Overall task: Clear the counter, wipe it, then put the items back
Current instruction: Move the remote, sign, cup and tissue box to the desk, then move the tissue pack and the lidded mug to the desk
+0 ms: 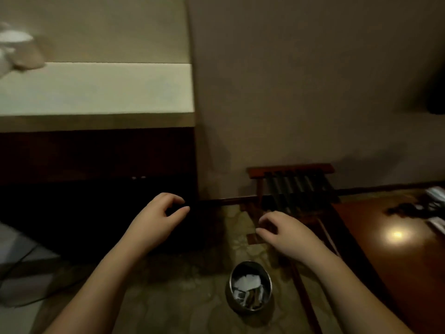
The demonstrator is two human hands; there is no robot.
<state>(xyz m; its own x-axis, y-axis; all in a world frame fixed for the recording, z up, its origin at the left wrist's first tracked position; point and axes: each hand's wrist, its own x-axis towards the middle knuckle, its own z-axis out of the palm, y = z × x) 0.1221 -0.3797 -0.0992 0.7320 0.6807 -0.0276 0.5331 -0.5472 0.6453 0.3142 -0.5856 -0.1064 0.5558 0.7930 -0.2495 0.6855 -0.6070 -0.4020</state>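
Here, in the head view, the pale counter (96,89) is seen at upper left above a dark cabinet front (96,165), with blurred whitish items (18,48) resting at its far left end against the wall. Below the counter, the left hand (157,219) and the right hand (286,233) are held apart in the air, each with fingers loosely curled and nothing grasped. Further below the counter, a round metal bin (250,289) holding paper scraps is shown on the patterned floor, a slatted wooden rack (292,184) stands to the right against the wall, and a glossy wooden table (397,237) lies beyond it.
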